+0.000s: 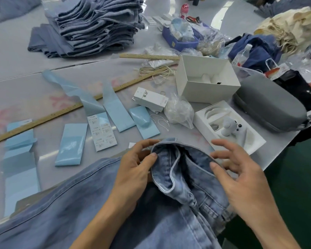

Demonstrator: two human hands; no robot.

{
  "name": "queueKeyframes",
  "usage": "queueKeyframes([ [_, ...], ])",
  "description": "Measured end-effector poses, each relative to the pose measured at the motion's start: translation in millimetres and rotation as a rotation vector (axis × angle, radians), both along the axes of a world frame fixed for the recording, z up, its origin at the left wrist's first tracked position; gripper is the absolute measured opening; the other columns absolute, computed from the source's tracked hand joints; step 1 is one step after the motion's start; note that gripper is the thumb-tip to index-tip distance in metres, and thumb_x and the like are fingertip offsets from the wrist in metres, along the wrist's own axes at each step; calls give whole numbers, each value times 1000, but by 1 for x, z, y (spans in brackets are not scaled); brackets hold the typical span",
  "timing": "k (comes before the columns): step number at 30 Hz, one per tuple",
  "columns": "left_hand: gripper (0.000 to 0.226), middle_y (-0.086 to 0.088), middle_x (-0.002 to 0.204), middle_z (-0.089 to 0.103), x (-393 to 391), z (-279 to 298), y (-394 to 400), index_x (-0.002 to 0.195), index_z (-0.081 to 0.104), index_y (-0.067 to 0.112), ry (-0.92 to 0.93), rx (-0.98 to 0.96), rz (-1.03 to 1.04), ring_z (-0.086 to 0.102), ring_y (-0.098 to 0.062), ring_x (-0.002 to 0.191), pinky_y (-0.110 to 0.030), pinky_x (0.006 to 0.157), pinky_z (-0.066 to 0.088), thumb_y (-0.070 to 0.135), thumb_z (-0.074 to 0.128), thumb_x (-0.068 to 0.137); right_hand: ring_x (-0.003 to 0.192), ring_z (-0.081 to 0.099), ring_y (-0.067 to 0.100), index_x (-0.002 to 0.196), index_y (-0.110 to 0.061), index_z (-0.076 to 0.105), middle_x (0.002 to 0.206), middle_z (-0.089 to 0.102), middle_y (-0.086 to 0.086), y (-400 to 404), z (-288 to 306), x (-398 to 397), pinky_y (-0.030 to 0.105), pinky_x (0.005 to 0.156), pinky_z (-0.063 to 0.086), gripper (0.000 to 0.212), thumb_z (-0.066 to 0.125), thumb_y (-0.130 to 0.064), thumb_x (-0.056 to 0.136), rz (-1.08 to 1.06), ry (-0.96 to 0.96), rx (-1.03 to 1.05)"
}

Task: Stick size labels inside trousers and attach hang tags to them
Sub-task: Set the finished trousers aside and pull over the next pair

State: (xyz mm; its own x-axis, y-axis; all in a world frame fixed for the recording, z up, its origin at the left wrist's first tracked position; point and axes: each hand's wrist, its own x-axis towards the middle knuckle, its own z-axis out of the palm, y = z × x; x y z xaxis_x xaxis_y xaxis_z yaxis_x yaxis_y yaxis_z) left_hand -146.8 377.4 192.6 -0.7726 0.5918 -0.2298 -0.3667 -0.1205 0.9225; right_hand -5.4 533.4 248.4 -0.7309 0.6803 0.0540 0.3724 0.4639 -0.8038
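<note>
Grey table (pixel 22 56), wide, running far beyond the grip on all sides. Tall stack of folded jeans (pixel 97 24) well beyond the grip, up left. Jeans (pixel 178 177) in work, spread across near edge, waistband turned open between both hands. Left hand (pixel 133 169) gripping waistband's left side, thumb pressed on inner denim, fingers curled behind the fold. Right hand (pixel 241 177) hovering just right of the open waist, fingers spread and loose, thumb tip near the band, contact unclear. Open white box (pixel 206 79) and grey case (pixel 269 106) beyond right hand. Hang tags (pixel 150 98) beyond the grip, centre. Label sheet (pixel 102 132) just beyond left hand, among blue backing strips (pixel 72 146).
</note>
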Motion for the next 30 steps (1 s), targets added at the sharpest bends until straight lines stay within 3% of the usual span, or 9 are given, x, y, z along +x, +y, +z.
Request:
queueKeyframes([
  [3,42,-13,87,76,-4,3,7,94,73,30,-11,-73,48,71,-24,74,-41,64,62,-4,49,101,88,61,8,122,-27,65,106,59,-13,-12,-4,2,21,82,53,37,71,-9,90,16,12,591],
  [5,37,-21,87,74,-5,6,14,95,70,30,47,-140,66,66,-31,74,-59,73,56,-1,50,101,87,59,17,112,-12,72,100,61,-2,-26,-11,5,28,87,53,19,71,-10,93,57,88,764],
  [9,10,-9,77,75,-12,15,22,98,66,29,294,-185,-4,70,-23,69,-39,65,56,21,70,95,95,64,24,114,-13,72,103,65,-3,-27,-16,9,40,84,58,34,81,-22,82,79,-158,665],
  [13,29,4,84,74,-25,20,27,116,65,41,523,-449,-238,69,-15,77,-35,75,55,43,74,89,99,60,13,128,-36,59,97,55,-22,-23,-14,6,27,77,44,45,75,-43,86,136,-466,461],
  [15,24,18,91,73,-29,25,26,112,67,45,642,-552,-264,69,-6,89,-35,85,56,47,73,89,90,60,12,111,-36,66,88,54,-19,-25,-13,6,25,71,40,24,73,-38,88,188,-412,448],
  [18,9,23,78,66,-37,31,21,101,64,47,818,-628,-155,64,-3,80,-36,76,55,44,66,93,71,54,18,87,-16,74,76,55,-6,-31,-16,7,33,62,48,7,76,-9,87,332,-188,700],
  [22,21,14,65,63,-47,35,16,75,60,26,588,-473,-136,55,-1,60,-29,61,42,33,65,95,65,53,24,80,-6,75,71,56,2,-37,-21,19,36,65,49,5,74,-6,86,379,29,849],
  [27,20,-9,72,72,-51,43,9,77,61,25,426,-400,-60,58,-19,56,-36,57,47,26,62,97,86,67,20,77,-11,77,90,71,2,-37,-21,34,49,99,50,15,69,-10,89,344,89,927],
  [30,19,-14,71,71,-55,43,3,83,60,33,394,-334,-36,56,-30,52,-39,54,46,23,60,100,102,60,17,81,-13,82,101,74,4,-35,-19,41,55,100,47,19,66,-15,92,294,114,935],
])
